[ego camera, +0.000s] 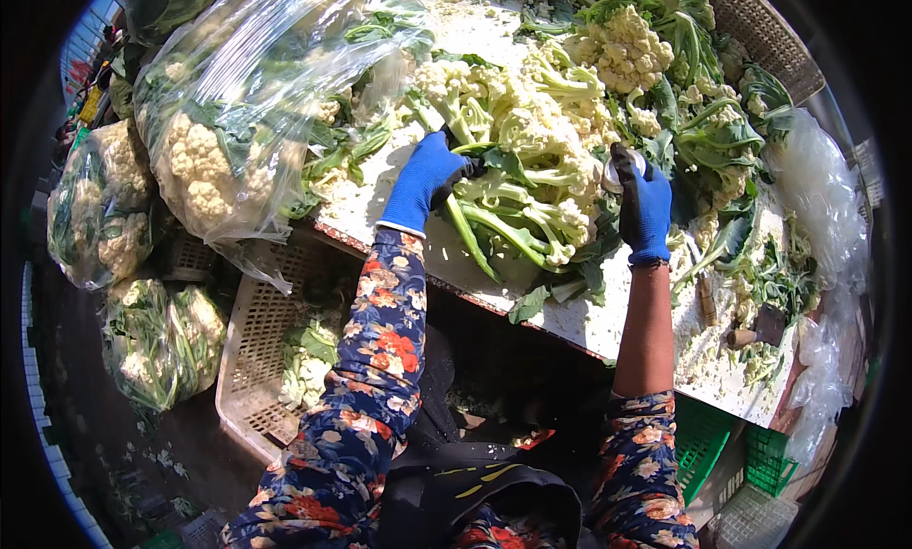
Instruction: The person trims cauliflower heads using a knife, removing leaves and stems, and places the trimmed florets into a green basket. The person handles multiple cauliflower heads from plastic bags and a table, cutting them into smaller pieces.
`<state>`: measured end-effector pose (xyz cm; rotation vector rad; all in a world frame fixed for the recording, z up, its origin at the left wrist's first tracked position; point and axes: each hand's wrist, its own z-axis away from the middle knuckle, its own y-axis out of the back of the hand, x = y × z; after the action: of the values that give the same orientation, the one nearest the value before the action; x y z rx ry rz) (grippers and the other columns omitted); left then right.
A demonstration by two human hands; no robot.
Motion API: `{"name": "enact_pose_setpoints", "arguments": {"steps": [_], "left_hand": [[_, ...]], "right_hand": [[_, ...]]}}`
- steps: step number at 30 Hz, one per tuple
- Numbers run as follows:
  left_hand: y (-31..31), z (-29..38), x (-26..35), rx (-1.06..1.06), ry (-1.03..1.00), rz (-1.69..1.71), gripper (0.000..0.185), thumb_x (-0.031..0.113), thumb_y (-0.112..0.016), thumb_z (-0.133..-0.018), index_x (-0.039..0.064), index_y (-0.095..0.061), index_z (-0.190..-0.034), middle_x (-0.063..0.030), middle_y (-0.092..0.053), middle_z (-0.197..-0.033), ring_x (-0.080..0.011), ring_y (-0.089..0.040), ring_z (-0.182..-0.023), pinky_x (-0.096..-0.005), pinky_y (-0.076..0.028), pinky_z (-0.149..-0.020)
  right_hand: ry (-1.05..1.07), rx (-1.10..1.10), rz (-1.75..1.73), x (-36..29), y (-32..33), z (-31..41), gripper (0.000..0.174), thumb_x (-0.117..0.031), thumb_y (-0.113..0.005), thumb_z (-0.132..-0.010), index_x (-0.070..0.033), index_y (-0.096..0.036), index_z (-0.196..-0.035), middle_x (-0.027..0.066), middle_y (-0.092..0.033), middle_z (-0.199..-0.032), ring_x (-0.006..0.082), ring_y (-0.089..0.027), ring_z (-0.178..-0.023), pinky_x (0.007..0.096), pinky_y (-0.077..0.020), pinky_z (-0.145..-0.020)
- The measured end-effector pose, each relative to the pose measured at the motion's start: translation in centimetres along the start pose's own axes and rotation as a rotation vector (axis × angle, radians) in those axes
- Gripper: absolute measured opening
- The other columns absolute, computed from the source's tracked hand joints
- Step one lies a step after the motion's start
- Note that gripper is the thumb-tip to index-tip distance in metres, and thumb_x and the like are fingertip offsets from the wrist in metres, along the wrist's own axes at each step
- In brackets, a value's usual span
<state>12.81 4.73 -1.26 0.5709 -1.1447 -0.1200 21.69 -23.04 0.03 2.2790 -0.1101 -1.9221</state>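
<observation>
Before me, a heap of cut cauliflower (pixel 541 121) with green stems and leaves lies on a white table (pixel 399 171) strewn with crumbs. My left hand (pixel 431 171), in a blue glove with dark fingertips, grips a cauliflower stem with a leaf at the near left side of the heap. My right hand (pixel 643 207), gloved alike, is closed around a roundish whitish object (pixel 616 173) at the right side of the heap; the fingers hide part of it, and I cannot tell what it is.
Plastic bags of cauliflower (pixel 206 164) stand at left, above a plastic crate (pixel 249 364) holding cauliflower pieces. A wooden-handled blade (pixel 769 326) and another wooden handle (pixel 707 300) lie at right, near clear plastic bags (pixel 819 193). Green crates (pixel 702 442) stand below the table's right end.
</observation>
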Motion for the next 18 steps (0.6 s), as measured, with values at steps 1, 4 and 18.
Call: {"name": "enact_pose_setpoints", "arguments": {"steps": [1, 4, 18], "left_hand": [[0.2, -1.5, -2.4, 0.024, -0.045, 0.079, 0.038, 0.001, -0.066, -0.080, -0.001, -0.056, -0.116, -0.0098, -0.066, -0.098, -0.0149, -0.061, -0.075, -0.0273, -0.049, -0.068], [-0.6, -3.3, -4.1, -0.014, -0.023, 0.256, 0.040, -0.001, -0.064, -0.080, -0.001, -0.055, -0.119, -0.0090, -0.066, -0.099, -0.0133, -0.061, -0.079, -0.0261, -0.050, -0.070], [-2.7, 10.7, 7.4, 0.185, -0.675, -0.575, 0.078, 0.035, -0.081, -0.061, 0.012, -0.051, -0.129, -0.0138, -0.053, -0.127, -0.0340, -0.050, -0.118, -0.0428, -0.040, -0.100]], "right_hand": [[0.048, -0.106, 0.102, -2.7, -1.7, 0.5, 0.033, -0.027, -0.067, -0.082, 0.003, -0.067, -0.095, 0.0137, -0.067, -0.080, 0.0166, -0.060, -0.069, 0.0278, -0.0463, -0.065], [-0.064, -0.208, 0.467, 0.4, 0.3, -3.2, 0.034, -0.031, -0.060, -0.086, 0.000, -0.066, -0.099, 0.0116, -0.067, -0.083, 0.0184, -0.063, -0.075, 0.0324, -0.0468, -0.067], [-0.233, -0.294, -0.242, 2.5, 9.9, 2.9, 0.044, -0.025, -0.065, -0.085, 0.000, -0.055, -0.120, 0.0073, -0.061, -0.108, 0.0137, -0.058, -0.094, 0.0274, -0.0469, -0.084]]}}
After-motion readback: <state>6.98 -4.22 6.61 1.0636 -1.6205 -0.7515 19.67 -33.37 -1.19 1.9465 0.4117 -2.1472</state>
